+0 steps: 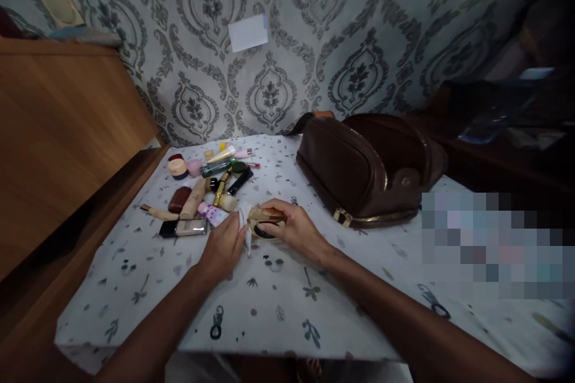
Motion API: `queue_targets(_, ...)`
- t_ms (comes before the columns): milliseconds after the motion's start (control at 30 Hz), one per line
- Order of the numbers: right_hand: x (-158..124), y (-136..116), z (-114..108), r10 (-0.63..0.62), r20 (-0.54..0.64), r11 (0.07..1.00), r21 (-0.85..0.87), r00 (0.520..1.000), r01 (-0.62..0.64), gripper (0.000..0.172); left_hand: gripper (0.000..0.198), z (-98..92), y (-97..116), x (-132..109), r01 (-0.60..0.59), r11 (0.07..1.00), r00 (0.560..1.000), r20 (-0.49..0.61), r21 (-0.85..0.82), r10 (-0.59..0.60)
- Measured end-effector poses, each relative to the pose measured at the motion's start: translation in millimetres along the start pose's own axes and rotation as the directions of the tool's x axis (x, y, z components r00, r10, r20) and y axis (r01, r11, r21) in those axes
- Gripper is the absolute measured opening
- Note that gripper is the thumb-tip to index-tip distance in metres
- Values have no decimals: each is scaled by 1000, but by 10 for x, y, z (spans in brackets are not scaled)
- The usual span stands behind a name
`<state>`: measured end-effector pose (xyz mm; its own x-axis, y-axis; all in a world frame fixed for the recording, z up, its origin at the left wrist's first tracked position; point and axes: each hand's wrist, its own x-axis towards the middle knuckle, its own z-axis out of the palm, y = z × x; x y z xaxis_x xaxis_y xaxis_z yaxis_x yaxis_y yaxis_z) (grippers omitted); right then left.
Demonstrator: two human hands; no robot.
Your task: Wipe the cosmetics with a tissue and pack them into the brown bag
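My right hand [291, 228] is closed around a round gold compact [266, 224] lying on the patterned white cloth [278, 305]. My left hand [223, 248] pinches a small white tissue or wipe [245, 221] against the compact's left side. Just left of my hands lies a heap of cosmetics [211, 185]: tubes, a lipstick, small jars and a flat palette [184, 227].
A brown leather bag [359, 167] with a gold zip lies open at the right behind my hands. A wooden headboard or cabinet [54, 137] rises at the left. Patterned wallpaper [314, 42] closes the back. A blurred patch covers the right edge.
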<state>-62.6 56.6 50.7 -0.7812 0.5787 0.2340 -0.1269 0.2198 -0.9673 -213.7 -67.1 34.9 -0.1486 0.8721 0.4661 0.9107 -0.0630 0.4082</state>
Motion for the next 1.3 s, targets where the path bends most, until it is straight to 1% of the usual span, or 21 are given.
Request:
queue_targets(100, -8, -8, -10, -3, 2, 1000, -18, 1000, 3, 22, 30, 9, -8, -14, -28, 993, 999, 44, 112, 23)
queue_targets(200, -2, 11, -24, 8, -27, 999, 42, 1000, -7, 25, 29, 5, 3, -20, -72, 974, 995, 80, 215, 56)
queue_targets(300, 13, 41, -25, 74, -100, 987, 150, 992, -59, 32, 31, 2, 27, -19, -103, 953, 991, 107, 286, 75)
queue_targets(400, 24, 62, -12, 157, -194, 958, 267, 968, -102, 39, 33, 1, 39, -15, -86, 953, 992, 118, 292, 54)
queue_targets(500, 24, 63, 8, 230, -240, 919, 373, 943, -130, 44, 34, 2, 27, -6, -30, 980, 995, 98, 198, 11)
queue_targets(567, 22, 55, 24, 258, -242, 891, 434, 935, -134, 46, 31, -1, 19, 3, 32, 996, 996, 76, 86, -39)
queue_targets(633, 21, 48, 41, 264, -238, 871, 476, 935, -125, 46, 29, -10, 24, 17, 111, 993, 992, 73, -49, -107)
queue_targets(733, 18, 45, 71, 265, -225, 853, 509, 937, -119, 45, 32, -39, 59, 48, 220, 939, 973, 125, -263, -193)
queue_targets(767, 17, 46, 79, 263, -215, 850, 514, 941, -121, 45, 33, -51, 73, 61, 234, 915, 970, 140, -329, -198)
queue_targets(833, 16, 47, 88, 250, -187, 851, 511, 950, -124, 43, 35, -76, 95, 84, 226, 870, 973, 138, -438, -183)
queue_targets(900, 20, 45, 77, 224, -166, 867, 485, 960, -118, 40, 36, -100, 101, 103, 204, 842, 979, 114, -500, -169)
queue_targets(1000, 39, 35, 23, 157, -141, 917, 388, 977, -91, 36, 36, -131, 71, 112, 210, 837, 978, 108, -505, -180)
queue_targets(1100, 53, 19, -39, 61, -129, 984, 173, 990, -38, 29, 34, -157, 19, 103, 226, 869, 974, 89, -441, -208)
queue_targets(1200, 38, 18, -61, -25, -135, 997, -75, 990, 15, 23, 30, -173, -15, 88, 242, 904, 970, 62, -352, -236)
queue_targets(1233, 28, 25, -60, -43, -135, 990, -137, 990, 24, 23, 30, -174, -19, 83, 246, 912, 969, 60, -328, -240)
queue_targets(1300, 7, 42, -56, -66, -127, 973, -229, 990, 35, 36, 30, -169, -21, 72, 248, 923, 969, 61, -294, -241)
